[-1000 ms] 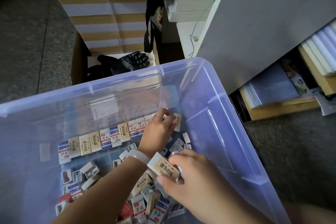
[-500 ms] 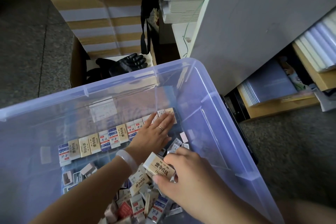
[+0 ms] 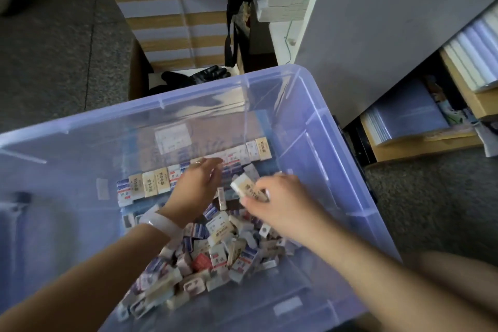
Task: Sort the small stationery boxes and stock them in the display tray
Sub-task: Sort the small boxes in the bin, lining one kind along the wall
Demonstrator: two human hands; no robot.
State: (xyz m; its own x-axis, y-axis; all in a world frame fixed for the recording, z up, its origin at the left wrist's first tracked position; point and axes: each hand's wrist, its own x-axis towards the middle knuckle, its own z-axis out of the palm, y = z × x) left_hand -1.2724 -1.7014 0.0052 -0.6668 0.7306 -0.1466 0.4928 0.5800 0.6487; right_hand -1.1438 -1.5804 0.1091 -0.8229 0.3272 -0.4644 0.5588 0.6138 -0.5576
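A large clear plastic bin (image 3: 347,170) holds small eraser boxes. A neat row of boxes (image 3: 151,183) runs along the bin's far wall, ending at a cream box (image 3: 263,149) on the right. A loose heap of boxes (image 3: 215,250) fills the near middle. My left hand (image 3: 198,186) hovers just in front of the row, fingers relaxed and empty, a white band on the wrist. My right hand (image 3: 280,202) pinches one cream eraser box (image 3: 246,190) above the heap, close to the left hand.
Behind the bin stand stacked striped cartons (image 3: 175,16) with a black glove (image 3: 196,77) at their foot. A grey cabinet door (image 3: 398,21) and shelves with plastic sleeves (image 3: 404,118) lie to the right. Grey carpet (image 3: 54,48) surrounds the bin.
My left hand has pulled back from the row's right end after setting a box there. My right hand has lifted its cream box up and forward toward the left hand.
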